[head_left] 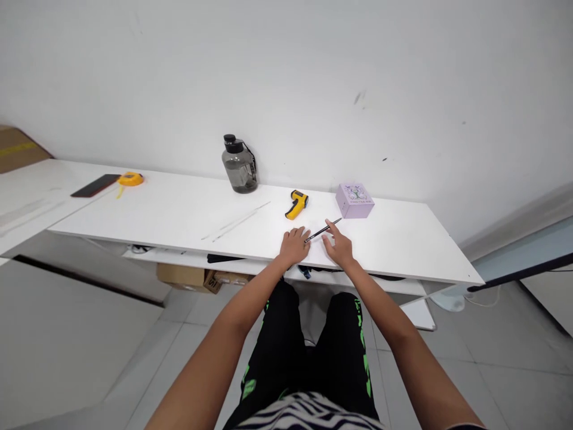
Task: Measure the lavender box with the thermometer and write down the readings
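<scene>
A dark pencil (323,230) lies slantwise between my two hands, close to the front edge of the white desk (403,236). Its lower left end meets the thumb side of my left hand (294,245), which rests palm down with fingers spread. My right hand (339,246) has its index finger at the pencil near the upper right end, while the thumb stays apart below it. Just beyond my left hand is a yellow and black infrared thermometer (296,205) on its side. A light purple box (356,201) stands beyond my right hand.
A grey transparent bottle (240,165) stands against the wall. Farther left are a yellow tape measure (131,178) and a dark flat rectangular object (95,186). Cardboard boxes (188,277) sit under the desk, below a lower shelf (161,255). The desk's right edge is near a glass panel.
</scene>
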The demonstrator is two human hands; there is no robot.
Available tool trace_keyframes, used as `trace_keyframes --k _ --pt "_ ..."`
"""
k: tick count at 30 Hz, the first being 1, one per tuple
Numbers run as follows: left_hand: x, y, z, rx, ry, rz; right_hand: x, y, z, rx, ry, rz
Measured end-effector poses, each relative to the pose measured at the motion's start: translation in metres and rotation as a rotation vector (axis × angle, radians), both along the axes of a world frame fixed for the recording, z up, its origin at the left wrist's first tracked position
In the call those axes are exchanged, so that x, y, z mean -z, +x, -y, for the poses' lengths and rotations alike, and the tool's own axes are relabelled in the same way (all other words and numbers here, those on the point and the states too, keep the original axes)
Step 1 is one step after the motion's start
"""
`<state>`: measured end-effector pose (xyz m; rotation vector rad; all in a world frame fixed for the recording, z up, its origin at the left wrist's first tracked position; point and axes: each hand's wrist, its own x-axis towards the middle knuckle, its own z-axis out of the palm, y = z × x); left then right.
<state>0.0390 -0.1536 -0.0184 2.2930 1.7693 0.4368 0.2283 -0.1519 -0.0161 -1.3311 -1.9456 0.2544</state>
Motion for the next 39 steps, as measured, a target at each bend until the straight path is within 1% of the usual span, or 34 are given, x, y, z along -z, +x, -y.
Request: trace_keyframes --k 2,4,7,9,12,14,16,18,20,23,25,27,29,30,33,35,39 --pt "0.004 0.003 0.000 -0.012 0.025 -0.010 0.003 -0.011 0.002 0.028 -0.041 -0.107" --pt "0.008 0.004 -0.003 -0.009 0.007 -0.012 0.007 -0.018 0.001 0.085 -0.064 -0.138" --pt "0.012 0.003 -0.009 -0.017 -0.043 0.022 0.012 -0.018 -0.002 0.085 -0.064 -0.180" --pt "0.013 0.002 -0.012 -0.025 -0.047 0.039 0.015 -0.016 -0.005 0.044 -0.117 -0.285" --pt "0.012 0.002 -0.014 -0.043 -0.040 0.016 0.016 -0.016 -0.012 -0.077 -0.297 -0.561" --pt "0.010 0.003 -0.014 -0.032 -0.066 -0.036 0.014 -0.019 -0.017 -0.113 -0.435 -0.709" --pt "0.007 0.003 -0.014 -0.021 -0.094 -0.098 0.009 -0.022 -0.021 -0.120 -0.551 -0.772" --pt "0.004 0.004 -0.014 -0.021 -0.109 -0.145 0.003 -0.022 -0.023 -0.105 -0.604 -0.780" --pt "0.002 0.005 -0.014 -0.020 -0.118 -0.170 -0.001 -0.021 -0.021 -0.106 -0.563 -0.775" --pt "0.001 0.005 -0.015 -0.011 -0.129 -0.181 -0.002 -0.021 -0.016 -0.181 -0.460 -0.778" --pt "0.001 0.005 -0.015 -0.006 -0.122 -0.182 0.001 -0.024 -0.014 -0.202 -0.475 -0.787" --pt "0.002 0.004 -0.016 -0.002 -0.113 -0.179 0.005 -0.026 -0.012 -0.186 -0.536 -0.786" --pt "0.003 0.003 -0.016 0.000 -0.112 -0.175 0.007 -0.029 -0.012 -0.163 -0.549 -0.750" --pt "0.004 0.003 -0.016 0.000 -0.115 -0.175 0.007 -0.029 -0.011 -0.150 -0.520 -0.710" --pt "0.005 0.002 -0.016 0.002 -0.116 -0.173 0.006 -0.028 -0.009 -0.085 -0.361 -0.549" --pt "0.005 0.002 -0.016 0.008 -0.112 -0.171 0.005 -0.027 -0.008 -0.049 -0.312 -0.478" --pt "0.004 0.002 -0.015 0.012 -0.129 -0.163 0.007 -0.026 -0.009 -0.078 -0.378 -0.426"
